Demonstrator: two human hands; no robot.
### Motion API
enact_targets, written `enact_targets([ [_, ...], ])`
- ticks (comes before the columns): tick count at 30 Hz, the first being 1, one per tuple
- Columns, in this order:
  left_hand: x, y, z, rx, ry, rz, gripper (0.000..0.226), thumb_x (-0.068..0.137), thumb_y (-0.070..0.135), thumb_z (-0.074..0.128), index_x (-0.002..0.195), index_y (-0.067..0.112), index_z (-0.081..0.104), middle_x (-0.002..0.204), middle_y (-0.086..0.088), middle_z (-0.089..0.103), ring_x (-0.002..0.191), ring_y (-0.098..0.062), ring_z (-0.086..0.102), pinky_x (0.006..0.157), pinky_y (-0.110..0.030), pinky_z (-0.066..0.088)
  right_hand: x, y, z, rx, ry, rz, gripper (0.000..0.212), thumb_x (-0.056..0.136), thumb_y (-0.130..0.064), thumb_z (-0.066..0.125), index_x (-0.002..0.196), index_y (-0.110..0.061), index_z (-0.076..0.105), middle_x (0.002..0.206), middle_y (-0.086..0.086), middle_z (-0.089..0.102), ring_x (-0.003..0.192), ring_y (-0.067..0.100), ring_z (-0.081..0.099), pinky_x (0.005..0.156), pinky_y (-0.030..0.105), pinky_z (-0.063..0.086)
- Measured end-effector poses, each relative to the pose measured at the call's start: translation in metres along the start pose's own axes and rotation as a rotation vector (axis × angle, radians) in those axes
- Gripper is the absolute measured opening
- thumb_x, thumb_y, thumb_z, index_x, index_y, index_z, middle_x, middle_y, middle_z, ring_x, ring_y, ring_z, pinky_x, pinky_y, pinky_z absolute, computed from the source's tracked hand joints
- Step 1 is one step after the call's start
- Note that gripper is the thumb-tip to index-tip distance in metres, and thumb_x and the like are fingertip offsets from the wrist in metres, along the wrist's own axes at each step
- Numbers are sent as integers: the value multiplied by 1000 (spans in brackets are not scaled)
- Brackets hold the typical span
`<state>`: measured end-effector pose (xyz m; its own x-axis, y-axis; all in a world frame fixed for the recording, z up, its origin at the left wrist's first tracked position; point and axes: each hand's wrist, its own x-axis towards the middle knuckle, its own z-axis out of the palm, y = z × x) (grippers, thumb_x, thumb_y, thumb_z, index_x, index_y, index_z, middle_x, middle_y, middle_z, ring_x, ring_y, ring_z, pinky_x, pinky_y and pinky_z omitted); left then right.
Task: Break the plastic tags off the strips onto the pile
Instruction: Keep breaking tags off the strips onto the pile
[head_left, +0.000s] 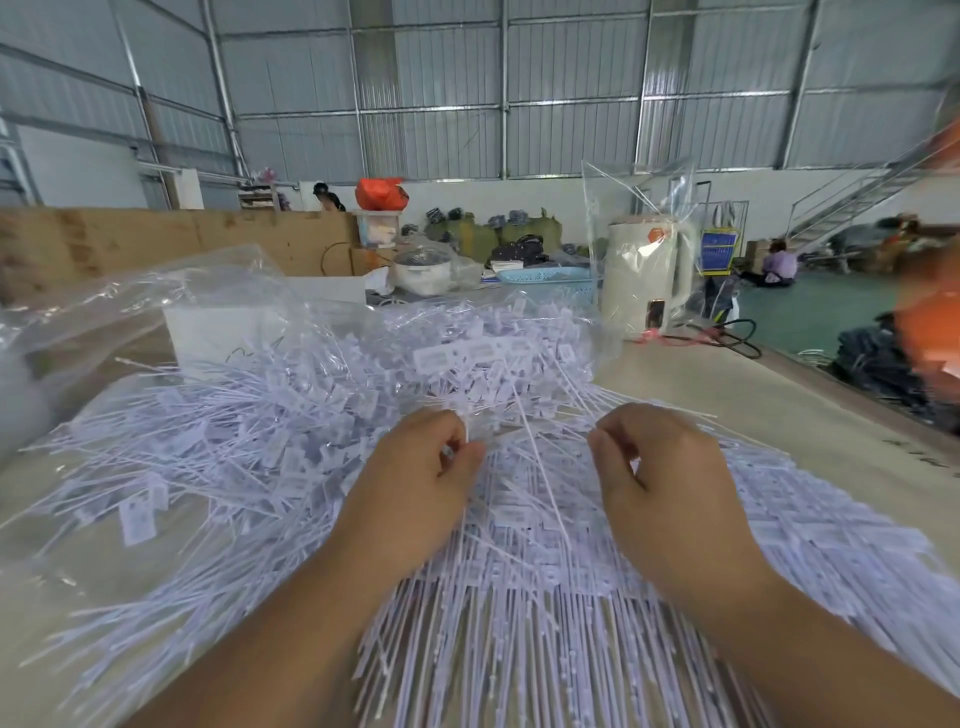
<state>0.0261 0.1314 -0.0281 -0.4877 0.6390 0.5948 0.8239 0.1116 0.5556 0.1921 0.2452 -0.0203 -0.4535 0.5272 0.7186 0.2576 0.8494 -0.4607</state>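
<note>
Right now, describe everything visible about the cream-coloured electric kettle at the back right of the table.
The cream-coloured plastic electric kettle stands upright on the table, behind the pile of white plastic tags. Its handle faces right and an orange sticker sits near the top. A clear plastic bag wraps it loosely, open above. Neither hand touches it.

Both hands hover over the pile (291, 441) of white plastic tags on the table (779, 405). The left hand (415, 483) pinches a tag; the right hand (660, 478) has curled fingers.
</note>
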Motion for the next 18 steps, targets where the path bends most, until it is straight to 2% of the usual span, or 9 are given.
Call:
enact_targets([
  [3, 1, -4, 2, 44, 14, -23, 31, 94, 27, 60, 68, 15, 49, 73, 4, 49, 67, -11, 48, 57, -11, 35, -2, -4, -1, 75, 113, -89, 18, 92, -15, 55, 74, -16, 59, 68, -9, 56, 70, 16, 52, 69, 40, 45],
  [6, 1, -1, 2, 55, 22, -42, 31, 95, 28, 59, 68, 14, 50, 73, 2, 51, 57, -9, 44, 53, -15, 35, -3, -8, -1, 121, 171, -181, 18, 92, -22, 49, 80, -16, 59, 74, -9, 53, 74, 14, 50, 69, 36, 42],
  [11, -1, 4, 0, -98, 8, -122, 28, 94, 26, 57, 68, 16, 53, 57, 6, 49, 45, -5, 38, 47, -22, 33, -6, -12, -1, 122, 135, -307, 19, 93, -21, 46, 80, -13, 57, 77, -8, 51, 76, 13, 46, 70, 35, 39],
  [13, -1, 10, -2, -210, -13, -135, 19, 93, 25, 56, 74, 26, 58, 59, 8, 56, 45, -7, 45, 47, -20, 38, -7, -13, -1, 100, 98, -339, 20, 93, -20, 45, 81, -12, 58, 79, -6, 54, 77, 15, 47, 72, 37, 41],
  [14, -2, 13, -3, -257, -17, -153, 16, 93, 26, 56, 79, 32, 59, 65, 7, 61, 50, -12, 53, 51, -22, 43, -7, -14, -1, 91, 86, -356, 20, 93, -20, 45, 81, -11, 59, 80, -5, 56, 78, 16, 49, 73, 38, 42],
  [16, -2, 20, -3, -398, -21, -224, 10, 87, 32, 59, 86, 42, 63, 81, 4, 67, 70, -25, 64, 67, -36, 51, -9, -17, -2, 83, 77, -392, 20, 93, -19, 46, 83, -10, 60, 83, -3, 58, 79, 19, 51, 74, 40, 43],
  [18, -2, 28, -4, -598, -37, -313, 19, 75, 38, 59, 91, 41, 68, 95, 4, 70, 83, -23, 67, 79, -42, 50, -10, -20, -2, 76, 84, -430, 20, 92, -19, 47, 86, -8, 62, 86, -1, 59, 81, 21, 53, 74, 41, 44],
])
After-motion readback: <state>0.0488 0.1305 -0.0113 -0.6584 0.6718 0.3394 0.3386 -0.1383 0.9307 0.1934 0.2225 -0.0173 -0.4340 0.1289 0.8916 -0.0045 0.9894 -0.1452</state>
